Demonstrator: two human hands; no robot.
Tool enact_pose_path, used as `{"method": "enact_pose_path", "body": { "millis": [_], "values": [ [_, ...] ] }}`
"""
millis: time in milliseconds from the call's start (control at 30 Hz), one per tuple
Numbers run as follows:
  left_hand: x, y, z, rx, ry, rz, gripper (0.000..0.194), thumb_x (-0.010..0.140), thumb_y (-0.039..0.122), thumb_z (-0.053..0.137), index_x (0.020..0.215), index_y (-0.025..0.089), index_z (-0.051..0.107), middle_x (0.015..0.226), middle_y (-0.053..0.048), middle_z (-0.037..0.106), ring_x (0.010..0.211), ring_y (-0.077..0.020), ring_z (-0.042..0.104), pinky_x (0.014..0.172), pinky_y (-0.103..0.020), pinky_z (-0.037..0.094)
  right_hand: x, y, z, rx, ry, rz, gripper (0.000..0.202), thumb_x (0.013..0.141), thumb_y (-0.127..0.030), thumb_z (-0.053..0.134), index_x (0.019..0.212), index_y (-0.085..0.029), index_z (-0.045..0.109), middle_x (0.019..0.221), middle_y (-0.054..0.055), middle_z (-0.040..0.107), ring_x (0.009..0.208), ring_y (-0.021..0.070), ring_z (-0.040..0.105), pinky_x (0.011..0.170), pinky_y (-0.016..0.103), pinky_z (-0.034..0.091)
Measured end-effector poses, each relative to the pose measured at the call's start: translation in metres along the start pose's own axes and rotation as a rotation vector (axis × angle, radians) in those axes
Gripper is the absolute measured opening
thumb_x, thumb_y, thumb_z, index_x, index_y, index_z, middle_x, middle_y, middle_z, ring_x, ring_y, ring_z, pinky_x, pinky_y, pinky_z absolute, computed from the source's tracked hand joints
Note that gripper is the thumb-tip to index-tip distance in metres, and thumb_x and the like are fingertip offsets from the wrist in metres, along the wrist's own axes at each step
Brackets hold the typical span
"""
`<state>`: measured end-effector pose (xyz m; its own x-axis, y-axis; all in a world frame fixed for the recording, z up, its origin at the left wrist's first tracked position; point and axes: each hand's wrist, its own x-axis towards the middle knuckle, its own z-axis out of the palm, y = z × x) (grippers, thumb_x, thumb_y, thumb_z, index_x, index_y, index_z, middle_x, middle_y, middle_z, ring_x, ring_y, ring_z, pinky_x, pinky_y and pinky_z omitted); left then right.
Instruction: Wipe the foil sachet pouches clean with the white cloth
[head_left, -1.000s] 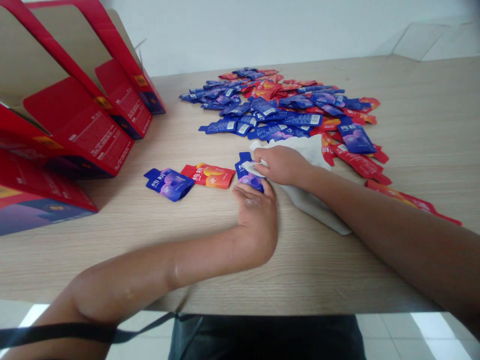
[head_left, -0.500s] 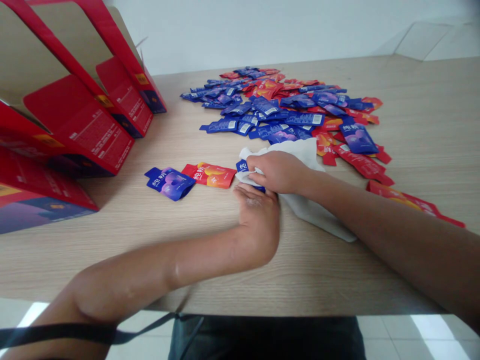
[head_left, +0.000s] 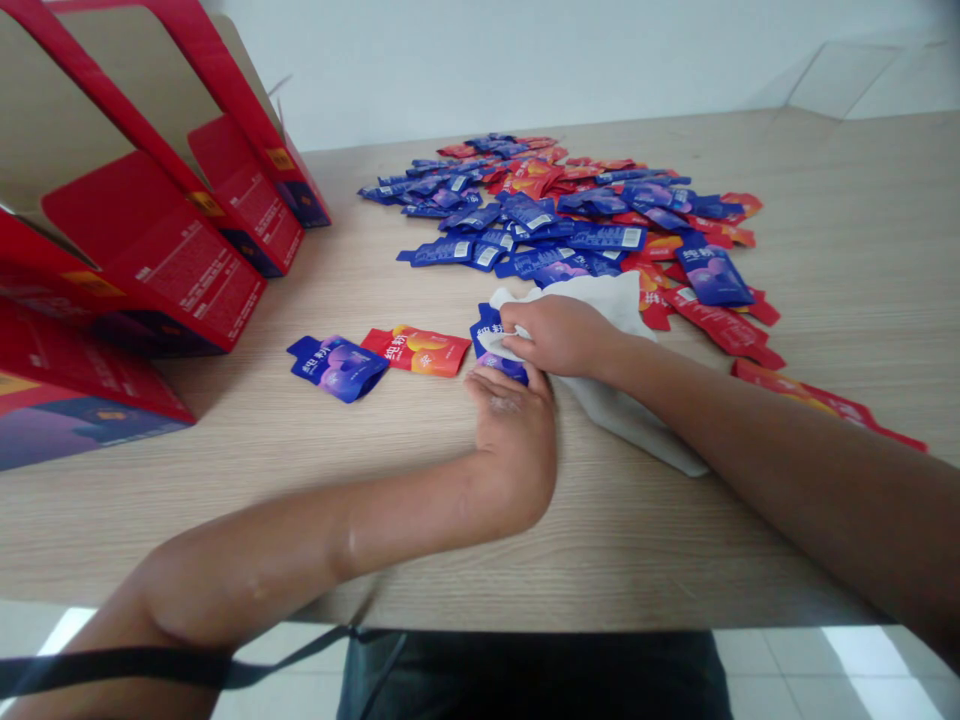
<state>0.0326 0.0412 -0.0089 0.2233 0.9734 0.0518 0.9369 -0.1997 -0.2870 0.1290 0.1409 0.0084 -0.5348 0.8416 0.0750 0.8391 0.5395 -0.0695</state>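
My right hand (head_left: 566,335) is closed around a bunched white cloth (head_left: 607,400), whose loose part spreads beneath and behind it on the table. The cloth's bunched end lies against a blue pouch (head_left: 488,318) with a printed front, covering part of it. At the pouch's lower end, my left hand (head_left: 514,405) grips it against the tabletop, wrist bent sharply. Left of this pouch lie a red pouch (head_left: 427,352) with orange fruit on it and another blue pouch (head_left: 341,368), face up in a row.
A heap of blue and red pouches (head_left: 532,215) spreads across the table's far middle. Red open boxes (head_left: 176,250) stand along the left. A lone red pouch (head_left: 825,405) lies by my right forearm. A clear panel (head_left: 844,80) leans at the back right.
My right hand and the cloth have shifted slightly right and up, uncovering more of the blue pouch's front. My left hand has hardly moved.
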Motion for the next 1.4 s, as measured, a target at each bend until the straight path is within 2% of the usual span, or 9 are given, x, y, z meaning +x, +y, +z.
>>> {"method": "enact_pose_path", "body": {
  "millis": [333, 533, 733, 900, 1100, 1267, 1400],
  "values": [
    [0.001, 0.000, -0.003, 0.004, -0.064, 0.007, 0.053, 0.092, 0.001, 0.030, 0.143, 0.009, 0.042, 0.123, -0.033, 0.062, 0.109, -0.0326, 0.066, 0.087, -0.047, 0.050, 0.003, 0.012, 0.006, -0.025, 0.038, 0.046, 0.027, 0.090, -0.039, 0.047, 0.099, -0.019, 0.064, 0.091, 0.009, 0.071, 0.077, 0.0208, 0.059, 0.059, 0.028, 0.026],
    [0.001, 0.000, -0.002, 0.039, -0.042, 0.003, 0.053, 0.091, 0.001, 0.029, 0.141, 0.009, 0.043, 0.118, -0.030, 0.066, 0.106, -0.0312, 0.067, 0.083, -0.046, 0.052, -0.002, 0.001, -0.007, 0.006, 0.125, 0.015, 0.027, 0.091, -0.038, 0.046, 0.100, -0.019, 0.064, 0.091, 0.008, 0.071, 0.077, 0.0204, 0.058, 0.060, 0.029, 0.026],
    [0.001, -0.001, -0.004, -0.056, -0.039, -0.001, 0.045, 0.089, -0.001, 0.027, 0.123, -0.004, 0.057, 0.115, -0.035, 0.064, 0.107, -0.0350, 0.066, 0.084, -0.048, 0.050, -0.006, -0.014, -0.007, 0.020, 0.018, -0.060, 0.025, 0.090, -0.037, 0.048, 0.099, -0.019, 0.065, 0.086, 0.007, 0.070, 0.074, 0.0194, 0.057, 0.058, 0.029, 0.023],
    [0.001, -0.001, -0.005, -0.005, -0.048, 0.005, 0.047, 0.089, -0.001, 0.026, 0.125, -0.003, 0.056, 0.112, -0.032, 0.067, 0.103, -0.0327, 0.067, 0.081, -0.045, 0.051, -0.004, -0.011, -0.002, 0.014, 0.003, -0.042, 0.025, 0.090, -0.036, 0.047, 0.097, -0.020, 0.065, 0.085, 0.007, 0.071, 0.072, 0.0191, 0.057, 0.057, 0.029, 0.022],
    [0.002, -0.001, -0.002, -0.003, -0.029, 0.010, 0.047, 0.088, -0.002, 0.026, 0.125, -0.005, 0.054, 0.113, -0.036, 0.065, 0.104, -0.0344, 0.067, 0.081, -0.046, 0.050, -0.003, -0.010, -0.003, 0.018, -0.011, -0.034, 0.025, 0.091, -0.037, 0.047, 0.098, -0.020, 0.064, 0.086, 0.008, 0.071, 0.073, 0.0190, 0.058, 0.057, 0.029, 0.022],
    [0.001, -0.001, 0.000, 0.071, -0.015, 0.025, 0.047, 0.087, -0.002, 0.028, 0.126, -0.001, 0.054, 0.114, -0.032, 0.067, 0.104, -0.0324, 0.067, 0.081, -0.045, 0.050, -0.002, -0.010, -0.002, 0.025, -0.027, -0.021, 0.026, 0.090, -0.038, 0.048, 0.099, -0.020, 0.065, 0.088, 0.008, 0.071, 0.074, 0.0193, 0.058, 0.057, 0.029, 0.023],
    [0.002, 0.000, -0.001, 0.052, -0.030, 0.016, 0.047, 0.088, -0.002, 0.027, 0.128, -0.004, 0.053, 0.116, -0.035, 0.064, 0.106, -0.0339, 0.066, 0.083, -0.046, 0.050, -0.002, -0.009, -0.001, 0.027, -0.018, -0.024, 0.026, 0.090, -0.038, 0.048, 0.099, -0.020, 0.064, 0.087, 0.008, 0.071, 0.074, 0.0197, 0.059, 0.057, 0.028, 0.022]
  ]
}}
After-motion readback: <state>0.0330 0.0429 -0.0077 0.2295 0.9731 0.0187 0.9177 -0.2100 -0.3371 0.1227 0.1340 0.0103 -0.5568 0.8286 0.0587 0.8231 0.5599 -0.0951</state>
